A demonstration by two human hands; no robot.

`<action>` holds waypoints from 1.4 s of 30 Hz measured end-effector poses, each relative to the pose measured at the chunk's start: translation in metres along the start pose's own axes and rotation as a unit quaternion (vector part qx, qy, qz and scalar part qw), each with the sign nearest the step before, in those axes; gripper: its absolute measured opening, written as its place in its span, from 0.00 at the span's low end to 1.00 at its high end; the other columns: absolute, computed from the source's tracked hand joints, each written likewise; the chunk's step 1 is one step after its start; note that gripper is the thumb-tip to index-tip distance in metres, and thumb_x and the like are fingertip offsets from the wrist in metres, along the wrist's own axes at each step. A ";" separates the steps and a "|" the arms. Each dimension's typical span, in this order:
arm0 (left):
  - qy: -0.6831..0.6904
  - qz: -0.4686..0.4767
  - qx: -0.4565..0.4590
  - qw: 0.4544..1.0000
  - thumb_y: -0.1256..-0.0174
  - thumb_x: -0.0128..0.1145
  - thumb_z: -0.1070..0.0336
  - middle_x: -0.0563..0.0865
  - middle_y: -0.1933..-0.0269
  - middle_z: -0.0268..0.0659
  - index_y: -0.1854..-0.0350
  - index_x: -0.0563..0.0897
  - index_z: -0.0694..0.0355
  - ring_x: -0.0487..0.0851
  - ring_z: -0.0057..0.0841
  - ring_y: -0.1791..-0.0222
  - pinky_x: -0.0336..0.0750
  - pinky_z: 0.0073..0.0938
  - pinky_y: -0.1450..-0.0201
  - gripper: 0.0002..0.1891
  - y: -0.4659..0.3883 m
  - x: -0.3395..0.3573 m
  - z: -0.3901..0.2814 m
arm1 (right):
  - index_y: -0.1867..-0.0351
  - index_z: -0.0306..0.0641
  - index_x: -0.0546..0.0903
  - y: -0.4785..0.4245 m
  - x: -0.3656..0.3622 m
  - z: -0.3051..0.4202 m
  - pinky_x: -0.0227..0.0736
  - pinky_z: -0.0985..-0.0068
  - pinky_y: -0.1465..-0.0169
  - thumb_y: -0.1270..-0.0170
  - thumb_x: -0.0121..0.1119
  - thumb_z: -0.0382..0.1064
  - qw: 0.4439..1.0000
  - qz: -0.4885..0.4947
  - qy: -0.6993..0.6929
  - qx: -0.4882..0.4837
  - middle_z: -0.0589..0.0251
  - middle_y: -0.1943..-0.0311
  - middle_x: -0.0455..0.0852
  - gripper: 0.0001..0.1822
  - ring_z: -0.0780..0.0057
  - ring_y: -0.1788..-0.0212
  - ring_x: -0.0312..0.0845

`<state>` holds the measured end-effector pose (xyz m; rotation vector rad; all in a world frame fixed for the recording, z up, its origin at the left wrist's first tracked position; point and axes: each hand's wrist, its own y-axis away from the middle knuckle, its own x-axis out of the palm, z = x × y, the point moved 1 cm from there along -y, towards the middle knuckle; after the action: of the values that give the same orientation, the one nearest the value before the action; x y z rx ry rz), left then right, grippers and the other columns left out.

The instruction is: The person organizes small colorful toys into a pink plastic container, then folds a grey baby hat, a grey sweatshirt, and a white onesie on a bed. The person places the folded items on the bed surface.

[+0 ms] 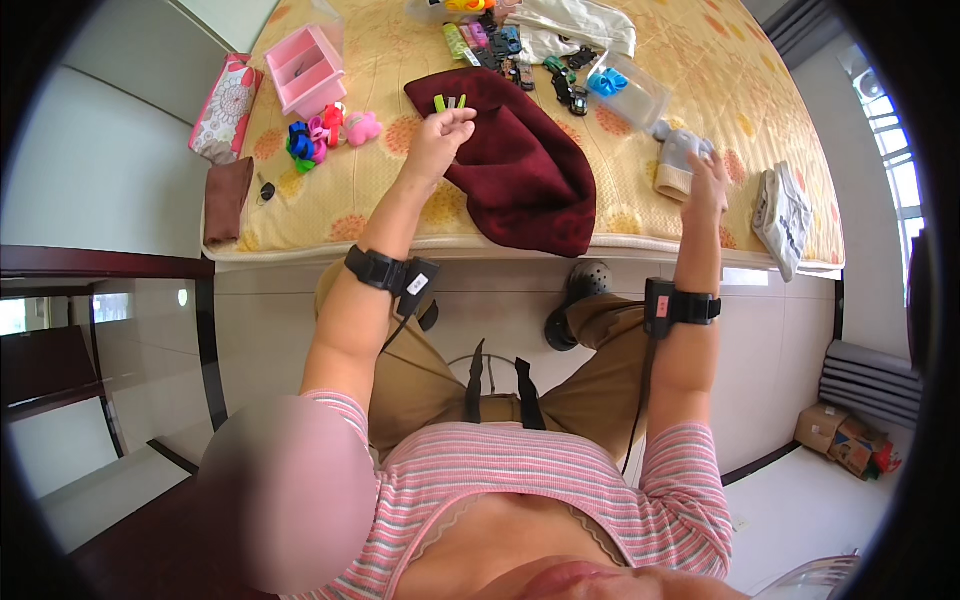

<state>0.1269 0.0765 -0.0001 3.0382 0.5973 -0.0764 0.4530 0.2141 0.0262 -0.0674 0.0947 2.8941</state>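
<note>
My left hand (pixel 442 146) is over a maroon cloth item (pixel 517 157) spread at the bed's near side, thumb and fingers drawn together. Just past those fingers shows a small thing with bright green strips (pixel 450 103); whether the fingers hold it is unclear. At the right, my right hand (pixel 706 180) reaches over the edge of a grey and beige baby hat (pixel 679 161) with small ear-like knobs. Its fingers overlap the hat, but a grip cannot be made out. Each forearm wears a black strapped device.
On the patterned mattress (pixel 345 195) are a pink divided box (pixel 306 69), colourful hair ties (pixel 307 142), a pink plush piece (pixel 363 128), several toy cars (pixel 566 86), a clear container (pixel 637 97) with a blue bow, a brown cloth (pixel 227 201), a key (pixel 266 190) and folded white fabric (pixel 782 217).
</note>
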 end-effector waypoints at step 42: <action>-0.421 -0.141 0.130 0.887 0.39 0.47 0.54 0.53 0.36 0.60 0.40 0.61 0.64 0.62 0.50 0.40 0.60 0.38 0.40 0.28 -0.066 -0.038 0.045 | 0.54 0.33 0.78 0.079 0.109 -0.019 0.67 0.82 0.54 0.41 0.53 0.38 0.824 0.513 0.217 -0.103 0.63 0.63 0.82 0.15 0.81 0.61 0.74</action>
<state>0.0653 0.1210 -0.0453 2.6742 0.9497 -1.4812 0.3292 0.1625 0.0063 -1.0132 -0.1648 3.8681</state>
